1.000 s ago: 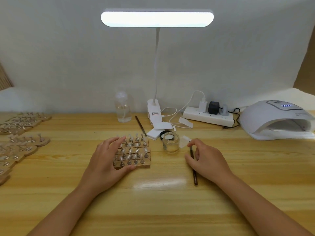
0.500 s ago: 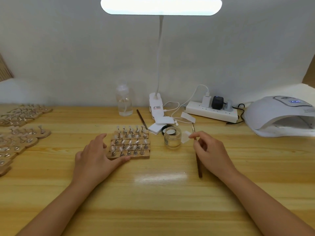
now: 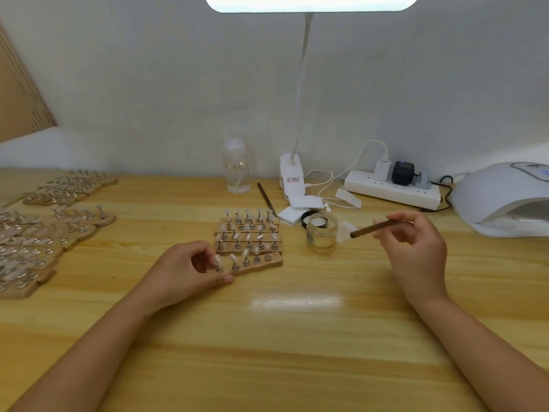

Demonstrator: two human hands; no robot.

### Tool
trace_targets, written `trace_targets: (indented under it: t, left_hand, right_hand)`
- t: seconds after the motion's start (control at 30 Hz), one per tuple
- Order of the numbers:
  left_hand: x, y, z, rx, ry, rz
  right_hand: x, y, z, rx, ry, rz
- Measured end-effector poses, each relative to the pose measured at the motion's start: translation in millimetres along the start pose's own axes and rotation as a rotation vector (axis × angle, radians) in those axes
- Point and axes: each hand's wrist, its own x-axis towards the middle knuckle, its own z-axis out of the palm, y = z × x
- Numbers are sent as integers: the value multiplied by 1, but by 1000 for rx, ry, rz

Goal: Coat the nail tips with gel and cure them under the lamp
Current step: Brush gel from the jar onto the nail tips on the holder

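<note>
Wooden desk [image 3: 297, 337], brush [image 3: 372, 228] in right grip [image 3: 416, 248]

You face a pale grey-white wall [image 3: 148, 69] behind a yellow wooden table [image 3: 297, 337]. A white desk lamp [image 3: 312, 3] glows overhead, its thin neck dropping to a clamp base. A slanted wooden board [image 3: 20, 93] leans far left.
</note>
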Motion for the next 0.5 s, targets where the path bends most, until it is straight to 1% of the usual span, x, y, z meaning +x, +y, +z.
trace_targets:
  t: [0.13, 0.23, 0.37, 0.5]
  left_hand:
    - [-4, 2, -3, -56, -8, 90]
    - [-7, 10, 3, -103, -69, 134]
    - [-8, 30, 32, -119, -109, 202]
    - [-1, 55, 63, -98, -113, 246]
  right_hand:
    - [-1, -2, 2, 26, 14, 8]
    - [-1, -1, 2, 69, 19, 36]
    - [-2, 0, 1, 107, 16, 75]
    - [1, 2, 1, 116, 81, 146]
